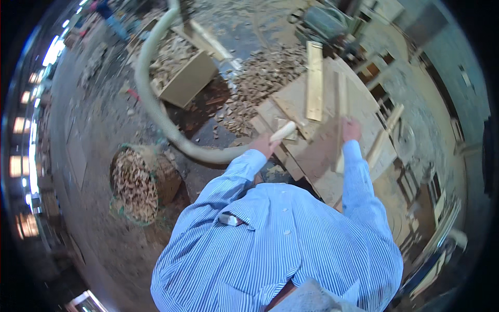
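My left hand (pixel 266 144) is closed on a short pale wooden piece (pixel 284 130) with a rounded end, over the left edge of a dusty wooden work surface (pixel 369 145). My right hand (pixel 350 129) is closed on a long, narrow wooden strip (pixel 341 88), which is blurred and runs away from me across the surface. A pale board (pixel 314 78) lies at the far part of the surface, left of the strip. More narrow timber (pixel 379 143) lies right of my right hand.
A ribbed hose (pixel 153 112) curves along the left. A sack of wood offcuts (pixel 135 182) stands lower left; an open box (pixel 184 80) and loose offcuts (pixel 260 73) lie beyond. A green machine (pixel 325 23) is at the back. Another person (pixel 109 18) stands far upper left.
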`<state>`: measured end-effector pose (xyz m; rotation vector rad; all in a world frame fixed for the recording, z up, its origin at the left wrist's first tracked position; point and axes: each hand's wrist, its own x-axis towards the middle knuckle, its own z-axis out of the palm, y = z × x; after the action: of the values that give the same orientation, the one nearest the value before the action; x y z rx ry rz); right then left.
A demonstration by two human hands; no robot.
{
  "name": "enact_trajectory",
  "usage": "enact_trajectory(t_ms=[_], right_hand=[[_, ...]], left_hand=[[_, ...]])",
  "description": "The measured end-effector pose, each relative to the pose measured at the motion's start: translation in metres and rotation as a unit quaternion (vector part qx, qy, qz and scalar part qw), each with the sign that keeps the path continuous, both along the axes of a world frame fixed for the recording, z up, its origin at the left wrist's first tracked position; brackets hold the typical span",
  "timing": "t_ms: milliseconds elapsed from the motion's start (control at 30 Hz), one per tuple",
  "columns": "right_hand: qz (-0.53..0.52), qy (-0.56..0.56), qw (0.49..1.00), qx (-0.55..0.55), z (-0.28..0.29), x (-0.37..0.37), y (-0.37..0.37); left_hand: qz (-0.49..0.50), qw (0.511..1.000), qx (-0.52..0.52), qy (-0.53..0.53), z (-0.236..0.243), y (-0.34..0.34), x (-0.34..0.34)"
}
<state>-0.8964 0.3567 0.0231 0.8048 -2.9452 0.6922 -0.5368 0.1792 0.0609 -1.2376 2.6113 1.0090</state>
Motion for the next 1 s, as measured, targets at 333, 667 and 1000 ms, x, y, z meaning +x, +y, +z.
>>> enact_trajectory(t_ms=[333,667,1000], right_hand=[[-0.046,-0.099,0.993,-0.045,0.013,0.011,-0.060],[-0.011,-0.116,0.993,-0.022,0.003,0.017,-0.120],[-0.021,-0.167,0.985,-0.048,-0.009,-0.016,-0.135]], left_hand=[[-0.042,0.997,-0.057,-0.042,-0.014,0.003,0.006],[-0.077,0.992,-0.031,-0.095,-0.024,-0.008,0.004],[-0.087,0.993,-0.066,-0.035,-0.037,-0.006,-0.005]])
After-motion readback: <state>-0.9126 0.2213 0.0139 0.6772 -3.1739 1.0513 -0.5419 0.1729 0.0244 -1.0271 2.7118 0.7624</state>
